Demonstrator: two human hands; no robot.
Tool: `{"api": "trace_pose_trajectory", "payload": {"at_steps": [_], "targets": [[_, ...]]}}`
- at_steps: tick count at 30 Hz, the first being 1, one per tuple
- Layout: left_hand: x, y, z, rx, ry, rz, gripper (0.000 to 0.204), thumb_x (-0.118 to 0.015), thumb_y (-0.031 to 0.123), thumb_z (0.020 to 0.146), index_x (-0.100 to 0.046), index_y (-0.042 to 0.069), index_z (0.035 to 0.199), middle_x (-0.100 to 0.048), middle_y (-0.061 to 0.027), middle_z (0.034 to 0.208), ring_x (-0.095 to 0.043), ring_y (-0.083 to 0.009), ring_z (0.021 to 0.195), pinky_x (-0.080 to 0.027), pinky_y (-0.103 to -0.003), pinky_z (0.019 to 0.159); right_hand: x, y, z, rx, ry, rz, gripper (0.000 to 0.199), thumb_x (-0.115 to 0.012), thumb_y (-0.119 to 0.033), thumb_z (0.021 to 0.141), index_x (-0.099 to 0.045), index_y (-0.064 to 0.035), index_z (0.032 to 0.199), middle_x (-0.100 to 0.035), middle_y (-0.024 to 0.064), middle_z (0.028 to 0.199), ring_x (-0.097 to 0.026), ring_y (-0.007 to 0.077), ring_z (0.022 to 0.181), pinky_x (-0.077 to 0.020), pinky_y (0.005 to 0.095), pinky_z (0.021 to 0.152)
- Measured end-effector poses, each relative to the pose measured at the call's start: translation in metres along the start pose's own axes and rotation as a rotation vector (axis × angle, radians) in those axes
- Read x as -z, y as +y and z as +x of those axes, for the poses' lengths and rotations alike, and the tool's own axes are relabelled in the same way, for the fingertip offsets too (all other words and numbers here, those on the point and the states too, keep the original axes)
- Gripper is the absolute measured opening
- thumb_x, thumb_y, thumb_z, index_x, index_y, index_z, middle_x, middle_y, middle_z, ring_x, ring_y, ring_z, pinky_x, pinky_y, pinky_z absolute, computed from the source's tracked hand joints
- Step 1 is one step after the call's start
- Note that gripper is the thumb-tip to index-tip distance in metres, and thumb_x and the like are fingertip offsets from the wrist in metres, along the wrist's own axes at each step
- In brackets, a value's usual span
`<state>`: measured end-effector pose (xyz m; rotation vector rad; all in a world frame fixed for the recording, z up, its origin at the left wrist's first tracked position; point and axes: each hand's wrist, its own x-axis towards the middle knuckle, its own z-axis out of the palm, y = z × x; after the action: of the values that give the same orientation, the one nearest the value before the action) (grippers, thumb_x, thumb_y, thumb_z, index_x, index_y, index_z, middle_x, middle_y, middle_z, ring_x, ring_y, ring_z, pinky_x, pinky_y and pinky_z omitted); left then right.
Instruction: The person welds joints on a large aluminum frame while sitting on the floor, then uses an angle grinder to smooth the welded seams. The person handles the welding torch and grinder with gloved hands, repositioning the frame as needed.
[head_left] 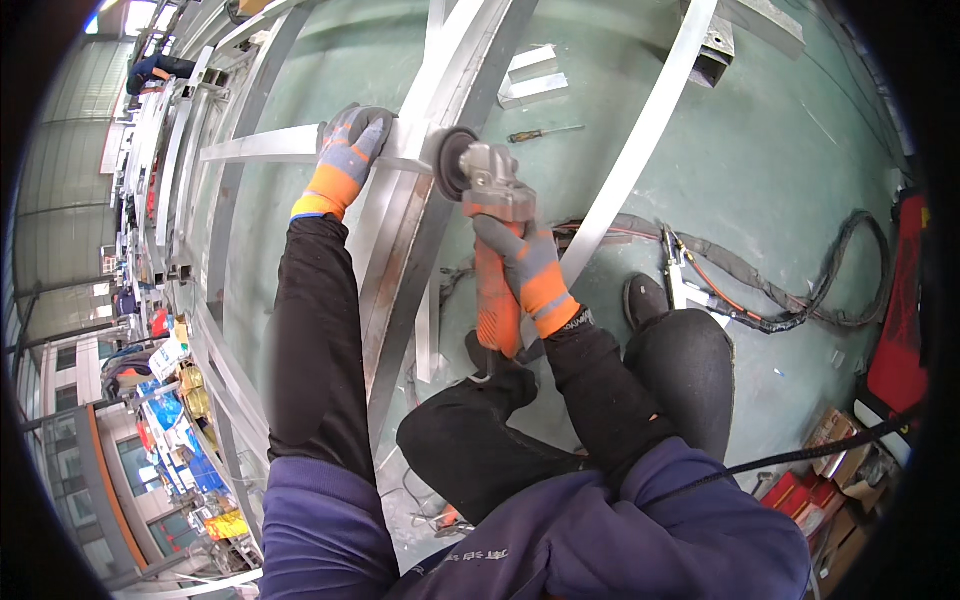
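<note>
right hand (pixel 525 265) on angle grinder (pixel 490 200)

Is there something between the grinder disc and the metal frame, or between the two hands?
Nothing visible blocks it. The angle grinder, held by the right hand, has its disc against the metal frame. The left hand rests on the frame just beside the disc.

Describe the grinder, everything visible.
The grinder is a handheld angle grinder with a grey metal head, a dark round disc and an orange body running back toward the person. The right hand, in a grey-and-orange glove, wraps the body just behind the head. The disc stands on edge against the metal frame, close to the gloved left hand resting on that frame. Whether the disc spins cannot be told.
</note>
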<state>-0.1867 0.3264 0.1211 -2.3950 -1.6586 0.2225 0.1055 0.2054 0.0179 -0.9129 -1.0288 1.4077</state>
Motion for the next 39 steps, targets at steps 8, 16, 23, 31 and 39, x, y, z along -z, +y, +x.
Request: {"api": "trace_pose_trajectory", "payload": {"at_steps": [8,16,23,31,39], "targets": [[0.003,0.007,-0.001,0.027,0.112,-0.120,0.040,-0.052,0.015,0.093,-0.057,0.026,0.132,-0.048,-0.0157,0.141,-0.043,-0.0384,0.134,-0.031,-0.050,0.113,0.018,0.004,0.012,-0.785,0.224,0.349,0.040,-0.078,-0.026,0.081,-0.065,0.0018,0.107,-0.066,0.0085,0.085,-0.064,0.0203,0.067,-0.0527,0.0328,0.059],[0.010,0.010,-0.003,-0.012,0.087,0.005,0.042,-0.051,0.017,0.094,-0.055,0.029,0.134,-0.047,-0.0137,0.144,-0.043,-0.0374,0.134,-0.030,-0.054,0.112,-0.010,-0.016,-0.012,-0.302,0.072,0.262,0.036,-0.075,-0.018,0.083,-0.063,0.0004,0.112,-0.066,0.0058,0.092,-0.063,0.0146,0.078,-0.0527,0.0299,0.068],[0.008,0.011,0.002,0.031,-0.048,0.054,0.048,-0.047,0.014,0.096,-0.048,0.030,0.141,-0.046,-0.0157,0.145,-0.045,-0.0386,0.133,-0.031,-0.047,0.114,-0.012,0.012,-0.040,-0.447,0.049,0.376,0.032,-0.073,-0.016,0.083,-0.062,0.0016,0.107,-0.065,0.0078,0.086,-0.064,0.0180,0.071,-0.0543,0.0338,0.062],[-0.002,0.020,0.008,0.084,0.047,0.068,0.047,-0.047,0.017,0.097,-0.048,0.030,0.142,-0.046,-0.0056,0.147,-0.042,-0.0319,0.137,-0.028,-0.052,0.114,0.029,0.014,-0.051,-0.755,0.313,0.459,0.044,-0.074,-0.031,0.084,-0.061,0.0014,0.110,-0.064,0.0141,0.085,-0.065,0.0276,0.070,-0.0557,0.0427,0.063],[0.010,0.043,0.018,0.529,-0.068,-0.182,0.071,-0.038,0.071,0.091,-0.053,0.022,0.141,-0.043,-0.0100,0.152,-0.034,-0.0301,0.144,-0.015,-0.052,0.119,0.027,-0.122,0.023,-0.468,0.045,0.473,0.057,-0.073,-0.038,0.084,-0.056,0.0058,0.117,-0.064,0.0162,0.091,-0.065,0.0282,0.079,-0.0566,0.0422,0.073]]}}
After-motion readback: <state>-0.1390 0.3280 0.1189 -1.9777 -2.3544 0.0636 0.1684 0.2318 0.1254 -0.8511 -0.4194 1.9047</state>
